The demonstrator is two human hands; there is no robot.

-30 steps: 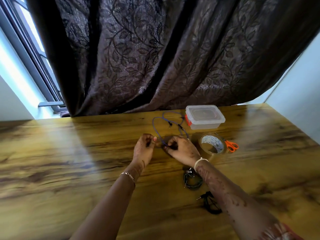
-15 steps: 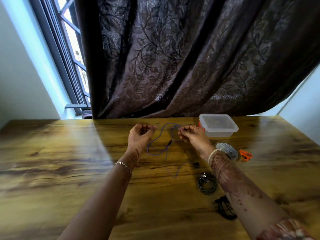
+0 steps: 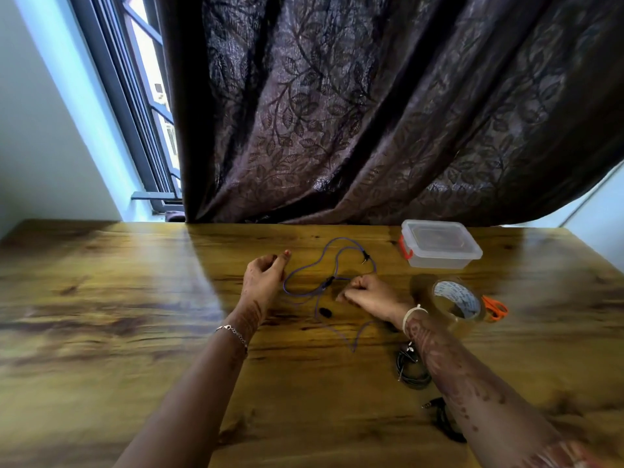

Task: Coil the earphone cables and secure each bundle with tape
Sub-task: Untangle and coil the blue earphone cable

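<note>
A purple earphone cable [image 3: 329, 246] lies in loose loops on the wooden table [image 3: 101, 298], its plug near the far right loop. My left hand [image 3: 265, 278] has its fingers curled at the cable's left loop and seems to hold it. My right hand [image 3: 366, 293] pinches the cable near its middle, fingers curled. A roll of clear tape [image 3: 456, 300] stands just right of my right wrist. Two dark coiled cable bundles [image 3: 413, 369] lie beside my right forearm, the nearer bundle [image 3: 442, 417] partly hidden by the arm.
A clear plastic box [image 3: 439, 244] with an orange latch sits at the back right. Orange-handled scissors [image 3: 494, 307] lie behind the tape roll. A dark patterned curtain [image 3: 337, 113] hangs along the table's far edge, with a window at the left.
The camera tilted up and shifted. My hands moved apart, the right one coming nearer and lower, and the purple cable spread out into wider loops on the table.
</note>
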